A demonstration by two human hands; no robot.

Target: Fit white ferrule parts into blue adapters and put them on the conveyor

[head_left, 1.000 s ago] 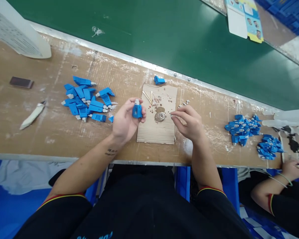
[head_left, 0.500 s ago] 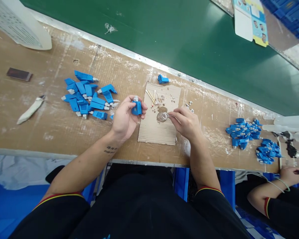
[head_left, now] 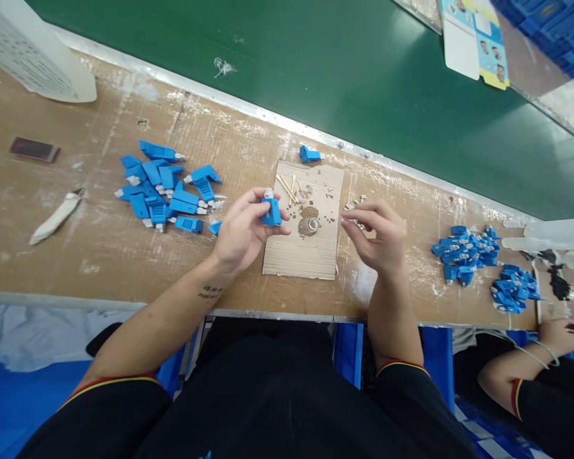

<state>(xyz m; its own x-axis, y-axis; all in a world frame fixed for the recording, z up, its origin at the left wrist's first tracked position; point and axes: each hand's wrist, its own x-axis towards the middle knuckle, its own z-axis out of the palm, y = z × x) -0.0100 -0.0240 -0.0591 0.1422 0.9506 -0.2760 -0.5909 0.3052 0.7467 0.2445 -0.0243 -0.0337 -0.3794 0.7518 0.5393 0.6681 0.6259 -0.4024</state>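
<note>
My left hand (head_left: 242,233) holds a blue plastic part (head_left: 271,213) with a grey tip pointing away from me. The thumb lies on its near side and the other fingers are spread behind it. My right hand (head_left: 377,236) is pinched, with a tiny pale grey piece (head_left: 343,219) at the fingertips. Beside those fingers lie several small grey pieces (head_left: 362,199), partly covered by the hand. Between my hands, a small clear glass container (head_left: 310,225) stands in a wet stain on a cardboard sheet (head_left: 299,258). Cotton swabs (head_left: 287,188) rest on the sheet's far part.
Blue parts with grey tips form a pile (head_left: 160,191) at left; more piles (head_left: 466,252) sit at right. One blue part (head_left: 309,153) lies beyond the cardboard. A taped blade (head_left: 57,217) and dark block (head_left: 34,149) lie far left. A co-worker's hand (head_left: 562,336) is at right.
My right hand has moved right, away from the glass container, to the small grey pieces. The blue part in my left hand has turned slightly and shifted a little right.
</note>
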